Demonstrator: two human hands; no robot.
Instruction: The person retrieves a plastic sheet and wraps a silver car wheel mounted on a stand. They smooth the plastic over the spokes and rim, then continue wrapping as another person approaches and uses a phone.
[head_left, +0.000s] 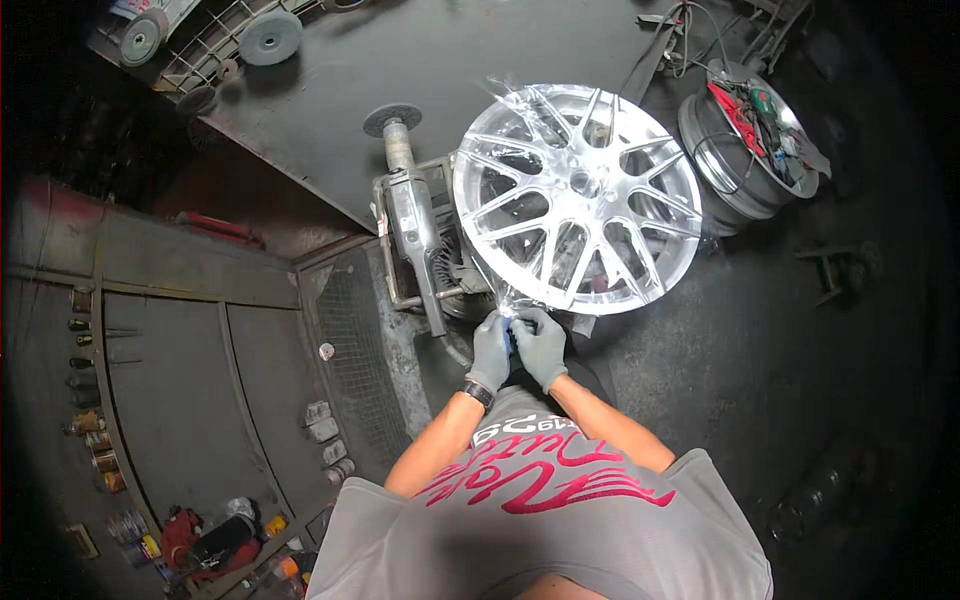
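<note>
By the bench's (320,90) near edge, a shiny wheel (592,196) sits close, maybe for easy reach, while the left hand (490,352) and right hand (541,349), side by side, seem to pinch its clear wrap (512,299).

the middle of the view is well lit while the corners sink to near black, the rounded fisheye border swallowing detail at far left and right. light seems to fall from above, its source out of view: the bare metal wheel (570,202) throws back white glints, and clear film (508,300) at its lower edge sparkles. a soft dark shadow lies across the grey shirt (480,560). the floor (690,390) is dim, darkening rightward. shelf edges (215,297) bow near the rim, where small items turn soft; the centre looks sharp.
</note>
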